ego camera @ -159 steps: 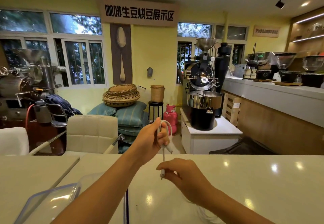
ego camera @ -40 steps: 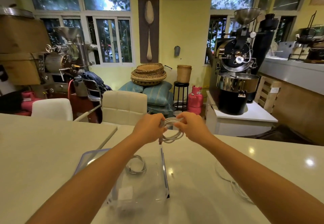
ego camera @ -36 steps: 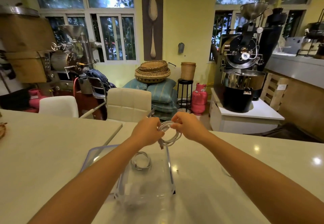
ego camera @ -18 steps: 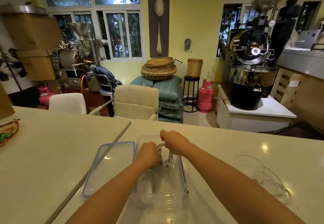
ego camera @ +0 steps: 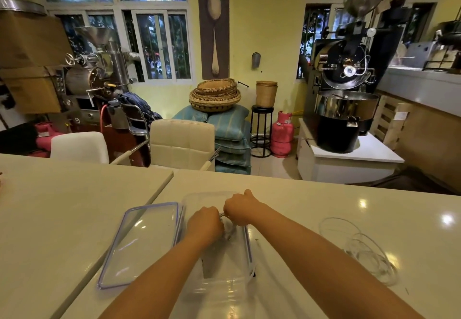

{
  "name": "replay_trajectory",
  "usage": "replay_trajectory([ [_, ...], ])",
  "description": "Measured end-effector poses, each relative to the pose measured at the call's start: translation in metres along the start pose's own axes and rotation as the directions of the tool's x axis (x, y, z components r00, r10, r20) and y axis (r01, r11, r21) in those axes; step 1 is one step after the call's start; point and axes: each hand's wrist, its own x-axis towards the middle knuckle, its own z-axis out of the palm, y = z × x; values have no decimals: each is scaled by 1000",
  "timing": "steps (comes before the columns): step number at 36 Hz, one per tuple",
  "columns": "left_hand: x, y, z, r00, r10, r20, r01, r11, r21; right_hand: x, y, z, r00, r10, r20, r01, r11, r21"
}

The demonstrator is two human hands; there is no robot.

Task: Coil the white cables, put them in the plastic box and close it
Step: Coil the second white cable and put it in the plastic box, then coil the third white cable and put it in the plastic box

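Change: a second ago the coiled white cable [ego camera: 222, 215] was held up in the air over the far end of the plastic box [ego camera: 248, 244]; half a second ago it was coming down to the rim. Now both hands are sunk into the open top of the box, coil between them. Reading: this is the put-in step for this coil, release not yet made.

Left hand [ego camera: 205, 224]: back up, fingers curled under in a fist shape, gripping the near-left side of the coil. Fingertips hidden under the hand.

Right hand [ego camera: 240, 209]: back up, thumb knuckle showing at the far side, fingers curled round the far-right side of the coil. Only a short arc of white strand shows between the two hands; the rest is covered.

Earlier views showed a small coil lying in the box already. Cannot see it now, the hands and forearms cover that part.

Lid [ego camera: 142, 241]: clear, blue-edged, flat on the countertop [ego camera: 311, 206], just beside the box on its left, long edges nearly touching. Untouched, so closing remains to do.

Loose white cable [ego camera: 366, 251]: sprawled in slack loops on the countertop to the right, well apart from the box, same as half a second ago. Judgement: at least one more cable to coil before the lid goes on; task roughly past the middle
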Motion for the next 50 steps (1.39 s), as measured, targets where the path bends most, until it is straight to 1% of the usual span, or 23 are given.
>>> replay_trajectory([
  [4,2,2,-1,999,-18,27,18,1000,4,-4,-2,-2,1000,-21,9,21,999,47],
  [13,6,7,-13,998,-14,60,10,998,68,-26,13,-12,985,-60,-160,103,954,281],
  [17,5,15,-24,1000,-2,24,0,998,63,-45,32,-19,977,3,-214,80,923,378],
  [22,4,38,-36,989,100,-108,-107,992,-60,-75,73,-15,956,168,-241,-12,842,539],
  [25,-1,62,-37,970,187,-155,-207,970,-124,-96,101,-6,939,271,-214,-88,786,611],
  [28,-9,90,-31,949,274,-157,-298,941,-159,-120,125,3,913,365,-183,-155,723,673],
  [31,-14,115,-18,931,346,-117,-362,915,-177,-143,146,16,887,440,-138,-218,664,715],
  [34,-18,137,0,924,379,-51,-381,901,-206,-165,163,33,875,477,-76,-280,629,725],
  [38,-24,163,24,910,415,19,-401,889,-221,-189,182,55,865,501,24,-363,592,720],
  [41,-24,176,39,896,434,94,-412,891,-192,-202,190,70,858,506,92,-407,558,724],
  [45,-22,187,52,875,458,155,-434,886,-163,-212,194,85,859,481,175,-447,538,715],
  [48,-20,194,57,863,474,175,-451,879,-157,-214,194,95,862,462,208,-457,533,712],
  [50,-20,198,61,861,486,151,-465,872,-153,-213,193,100,866,454,211,-452,525,722],
])
